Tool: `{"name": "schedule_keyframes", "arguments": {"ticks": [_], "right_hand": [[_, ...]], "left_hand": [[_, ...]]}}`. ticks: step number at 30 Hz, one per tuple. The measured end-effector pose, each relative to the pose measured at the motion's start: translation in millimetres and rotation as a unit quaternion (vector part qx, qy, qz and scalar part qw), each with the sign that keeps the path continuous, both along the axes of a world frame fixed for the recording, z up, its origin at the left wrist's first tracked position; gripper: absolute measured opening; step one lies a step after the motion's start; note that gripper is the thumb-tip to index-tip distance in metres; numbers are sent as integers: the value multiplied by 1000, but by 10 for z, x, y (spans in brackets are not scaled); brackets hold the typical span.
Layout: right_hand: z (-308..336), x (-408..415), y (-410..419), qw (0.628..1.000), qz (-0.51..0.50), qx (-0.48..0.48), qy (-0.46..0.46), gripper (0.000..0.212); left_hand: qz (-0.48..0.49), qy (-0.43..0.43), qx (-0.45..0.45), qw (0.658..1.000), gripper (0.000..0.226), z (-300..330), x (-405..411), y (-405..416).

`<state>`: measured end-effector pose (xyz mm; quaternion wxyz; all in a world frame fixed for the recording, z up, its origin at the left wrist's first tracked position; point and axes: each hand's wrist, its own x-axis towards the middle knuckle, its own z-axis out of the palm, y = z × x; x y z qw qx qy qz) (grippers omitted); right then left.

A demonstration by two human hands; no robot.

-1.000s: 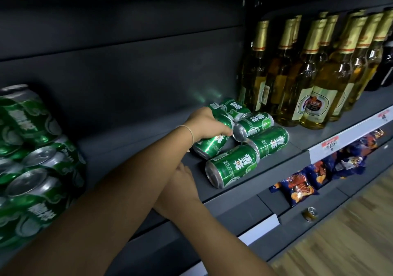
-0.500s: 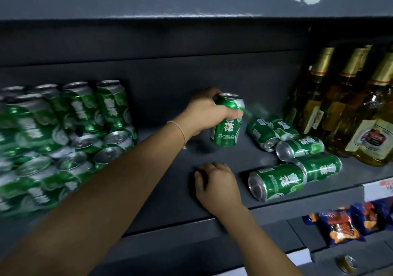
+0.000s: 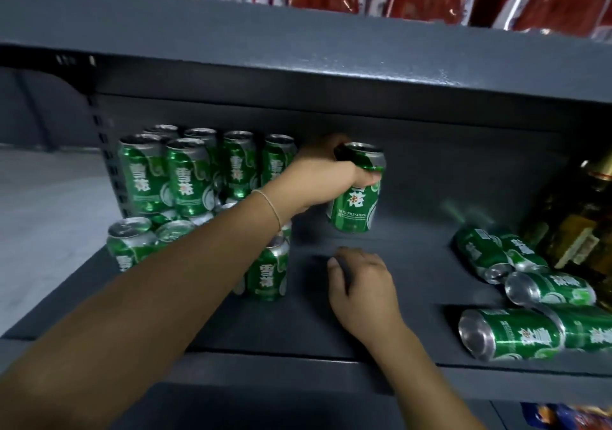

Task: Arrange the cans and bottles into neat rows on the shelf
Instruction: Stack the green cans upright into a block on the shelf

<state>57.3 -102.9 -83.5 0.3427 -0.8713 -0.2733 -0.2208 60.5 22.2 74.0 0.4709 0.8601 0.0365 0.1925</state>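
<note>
We see left hand (image 3: pixel 326 178) gripping upright can (image 3: pixel 356 194) above shelf (image 3: pixel 414 257); right hand (image 3: pixel 362 292) flat on shelf, fingers relaxed, holding nothing.

On the dark grey metal shelf (image 3: pixel 414 264) we find the stacked green beer cans (image 3: pixel 185 178) at the left and the toppled green cans (image 3: pixel 516 294) lying at the right, with amber glass bottles (image 3: pixel 576 227) behind those. Between the groups, our left hand (image 3: pixel 326 173) holds an upright green can (image 3: pixel 356 197) above the shelf, while our right hand (image 3: pixel 362 287) rests on it just in front.
</note>
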Motion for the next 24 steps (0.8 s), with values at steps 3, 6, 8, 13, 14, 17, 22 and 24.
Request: {"name": "schedule_keyframes", "arguments": {"ticks": [3,6,8,13,14,17,22,24], "right_hand": [[113,-99,228,999,25,19,-18,26],[186,-170,443,998,49,21,-20,25],[212,-194,560,998,59,14,-20,26],[228,-240,822,998,60,-12,-13,30],[238,-262,871,998,53,-9,-16,29],[280,-310,995,999,33,-3,-22,30],[351,-311,1131,1000,20,-11,-13,41],[353,-308,1169,1000,17,-14,-11,40]], "left_hand": [[27,-9,19,999,71,99,-150,224],[36,-14,36,999,63,170,-272,450],[45,-18,47,998,62,205,-359,585],[64,-13,133,989,27,268,-480,907],[66,-14,156,985,26,270,-485,959],[73,-19,209,975,51,254,-497,1094],[41,-20,270,962,60,263,-532,1221],[34,-13,298,954,43,283,-529,1249]]}}
